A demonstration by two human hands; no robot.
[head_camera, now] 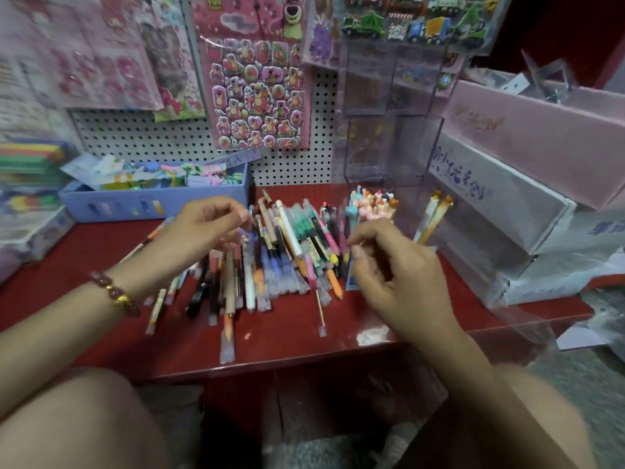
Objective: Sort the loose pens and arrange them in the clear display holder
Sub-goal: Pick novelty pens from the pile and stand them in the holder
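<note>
Several loose pens [287,252] lie in a heap on the red shelf [291,340], most of them in clear sleeves. The clear display holder [392,147] stands tiered at the back right. Its lowest tier holds cartoon-topped pens [372,204], with two more pens [433,214] to their right. My left hand [203,228], with a bead bracelet on its wrist, hovers over the heap's left side with fingers curled. My right hand [392,265] is at the heap's right edge, thumb and forefinger close together. Motion blur hides whether either hand holds a pen.
A blue tray [155,201] of packaged items sits at the back left. Sticker sheets [257,82] hang on the white pegboard behind. Stacked pink and grey boxes [527,184] crowd the right side. My knees are below the shelf's front edge.
</note>
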